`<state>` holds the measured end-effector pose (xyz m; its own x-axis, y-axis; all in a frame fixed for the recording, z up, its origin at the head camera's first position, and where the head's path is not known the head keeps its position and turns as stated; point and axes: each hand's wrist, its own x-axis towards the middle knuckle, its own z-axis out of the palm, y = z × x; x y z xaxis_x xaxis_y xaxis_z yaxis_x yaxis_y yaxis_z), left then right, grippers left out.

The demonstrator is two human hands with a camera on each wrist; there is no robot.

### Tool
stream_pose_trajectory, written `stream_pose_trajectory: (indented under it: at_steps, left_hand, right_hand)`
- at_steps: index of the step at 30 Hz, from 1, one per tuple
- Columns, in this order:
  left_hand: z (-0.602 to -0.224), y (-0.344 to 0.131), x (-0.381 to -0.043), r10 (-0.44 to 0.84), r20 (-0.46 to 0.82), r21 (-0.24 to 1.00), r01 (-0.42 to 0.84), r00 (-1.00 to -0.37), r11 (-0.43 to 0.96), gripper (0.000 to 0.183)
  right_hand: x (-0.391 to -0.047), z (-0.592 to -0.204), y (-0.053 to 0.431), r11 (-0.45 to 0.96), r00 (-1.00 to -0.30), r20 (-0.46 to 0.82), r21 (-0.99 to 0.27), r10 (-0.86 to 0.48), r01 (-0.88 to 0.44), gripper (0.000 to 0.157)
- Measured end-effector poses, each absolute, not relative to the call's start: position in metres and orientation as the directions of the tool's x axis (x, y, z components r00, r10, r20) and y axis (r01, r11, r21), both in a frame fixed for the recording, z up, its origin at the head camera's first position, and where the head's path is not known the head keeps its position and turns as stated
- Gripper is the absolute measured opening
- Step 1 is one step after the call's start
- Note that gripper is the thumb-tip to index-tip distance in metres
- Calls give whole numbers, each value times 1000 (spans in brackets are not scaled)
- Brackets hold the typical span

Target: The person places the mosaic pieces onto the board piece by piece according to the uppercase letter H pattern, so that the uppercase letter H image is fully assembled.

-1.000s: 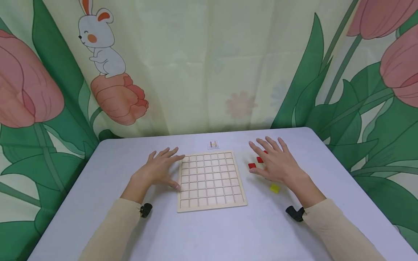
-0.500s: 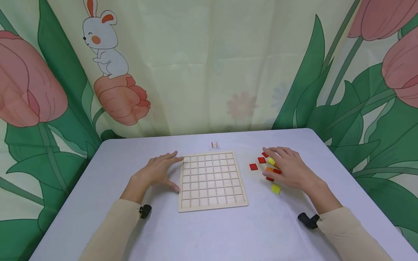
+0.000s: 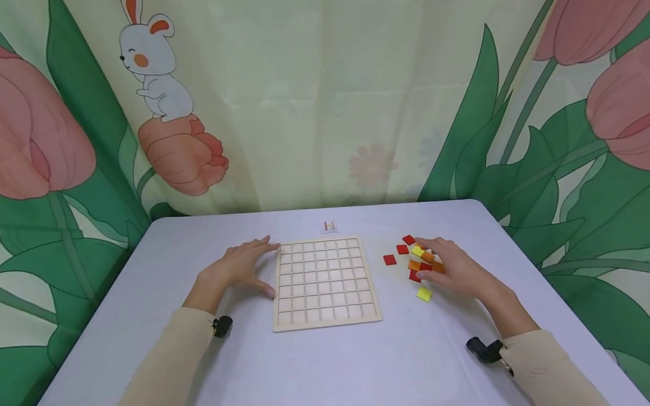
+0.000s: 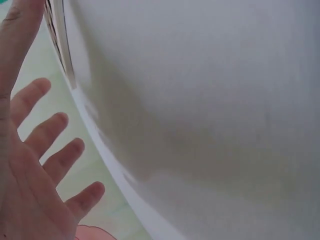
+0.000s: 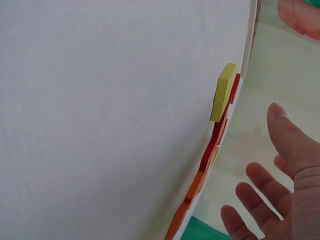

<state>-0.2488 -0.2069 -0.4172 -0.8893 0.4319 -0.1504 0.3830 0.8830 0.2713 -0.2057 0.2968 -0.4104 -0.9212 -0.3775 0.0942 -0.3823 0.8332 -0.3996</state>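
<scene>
A pale wooden grid board (image 3: 327, 285) lies flat in the middle of the table. My left hand (image 3: 238, 268) is at its left edge, thumb and index fingertip right at the rim, fingers spread in the left wrist view (image 4: 35, 150). Right of the board lie several small square tiles: red tiles (image 3: 389, 260), orange tiles (image 3: 414, 265) and yellow tiles (image 3: 424, 294). Over the right side of this cluster my right hand (image 3: 454, 268) hovers with fingers relaxed and parted, partly hiding some tiles. In the right wrist view a yellow tile (image 5: 223, 92) shows nearest, beyond it red and orange ones.
A small printed card (image 3: 329, 226) with a coloured grid pattern lies behind the board. The white-covered table (image 3: 325, 366) ends at a curtain (image 3: 304, 113) printed with tulips and a rabbit. A black wrist camera (image 3: 484, 350) sits at the right cuff.
My right hand has drawn back to the right and lowered, uncovering red, orange and yellow tiles beneath it. The left hand stays beside the board.
</scene>
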Motion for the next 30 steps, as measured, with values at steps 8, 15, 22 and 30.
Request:
stream_pose_trajectory:
  at_steps: [8, 15, 22, 30]
  left_hand:
    - [-423, -203, -248, 437, -194, 342, 357, -878, 869, 123]
    - [-428, -203, -247, 422, -231, 397, 311, -877, 863, 126]
    - [-425, -201, -247, 443, -203, 387, 343, -873, 856, 123]
    - [-425, -196, -253, 438, -212, 298, 370, -873, 880, 114]
  right_hand:
    - [-210, -418, 299, 785, -919, 61, -501, -389, -365, 59]
    - [-210, -429, 296, 767, -914, 9, -542, -405, -345, 51]
    - [-210, -429, 294, 782, -916, 6, -519, -402, -346, 48]
    - [-211, -428, 292, 782, -915, 29, -508, -402, -360, 41]
